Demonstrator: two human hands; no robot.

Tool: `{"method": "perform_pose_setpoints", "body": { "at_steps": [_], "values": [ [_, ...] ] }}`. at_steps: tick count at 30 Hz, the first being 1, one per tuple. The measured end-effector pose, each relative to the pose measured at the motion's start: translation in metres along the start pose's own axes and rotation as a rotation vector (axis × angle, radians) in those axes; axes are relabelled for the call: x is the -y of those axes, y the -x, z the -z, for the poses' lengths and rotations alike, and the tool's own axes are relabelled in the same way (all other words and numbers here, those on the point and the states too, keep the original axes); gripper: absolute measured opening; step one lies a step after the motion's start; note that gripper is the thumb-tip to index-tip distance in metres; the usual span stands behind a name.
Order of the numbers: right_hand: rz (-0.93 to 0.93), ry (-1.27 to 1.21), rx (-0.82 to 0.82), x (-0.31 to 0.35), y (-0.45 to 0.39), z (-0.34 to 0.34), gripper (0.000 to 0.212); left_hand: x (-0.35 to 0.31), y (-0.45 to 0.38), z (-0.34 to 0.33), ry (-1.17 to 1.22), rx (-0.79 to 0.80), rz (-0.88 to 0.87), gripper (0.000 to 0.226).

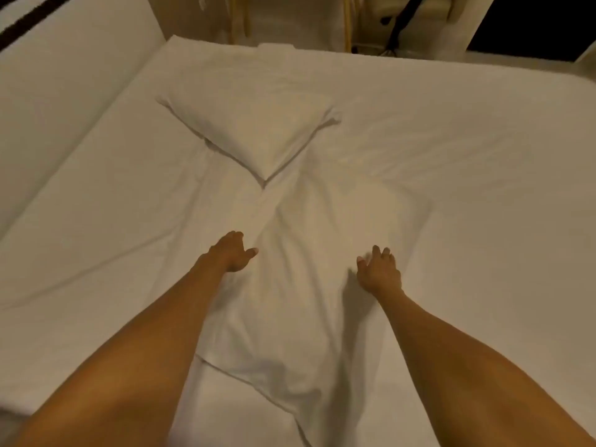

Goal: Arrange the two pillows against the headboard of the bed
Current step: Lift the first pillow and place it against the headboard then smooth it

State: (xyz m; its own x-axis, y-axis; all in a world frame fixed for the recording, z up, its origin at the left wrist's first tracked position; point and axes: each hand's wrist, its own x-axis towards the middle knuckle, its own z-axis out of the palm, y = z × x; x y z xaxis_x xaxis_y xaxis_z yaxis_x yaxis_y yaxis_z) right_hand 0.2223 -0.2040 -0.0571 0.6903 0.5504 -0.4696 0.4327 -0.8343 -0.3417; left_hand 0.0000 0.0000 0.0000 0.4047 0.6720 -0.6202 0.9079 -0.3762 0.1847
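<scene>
Two white pillows lie on the white bed [483, 140]. The far pillow [254, 130] sits diagonally in the middle of the mattress, one corner pointing toward me. The near pillow [309, 269] lies lengthwise between my arms, wrinkled and soft. My left hand [230, 253] rests on its left edge with fingers curled and the thumb out. My right hand [379, 272] presses on its right side, fingers spread. Neither hand has a clear grip on the fabric. A padded white panel [48, 91] runs along the bed's left side.
Beyond the far edge of the bed stand pale curtains with yellow cords [346, 24] and a dark window [532, 24]. A dark stripe [29, 21] crosses the panel at top left. The right half of the mattress is bare sheet.
</scene>
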Motion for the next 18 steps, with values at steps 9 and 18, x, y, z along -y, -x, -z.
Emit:
{"method": "perform_pose_setpoints", "body": {
  "at_steps": [9,18],
  "values": [
    [-0.303,-0.381,-0.064,-0.049,-0.062,-0.056,0.077,0.013,-0.080,-0.072,0.199,0.234,0.106,0.092],
    [-0.526,-0.854,-0.096,-0.065,-0.087,-0.068,0.097,0.018,-0.093,-0.104,0.447,0.194,0.149,0.085]
  ]
}}
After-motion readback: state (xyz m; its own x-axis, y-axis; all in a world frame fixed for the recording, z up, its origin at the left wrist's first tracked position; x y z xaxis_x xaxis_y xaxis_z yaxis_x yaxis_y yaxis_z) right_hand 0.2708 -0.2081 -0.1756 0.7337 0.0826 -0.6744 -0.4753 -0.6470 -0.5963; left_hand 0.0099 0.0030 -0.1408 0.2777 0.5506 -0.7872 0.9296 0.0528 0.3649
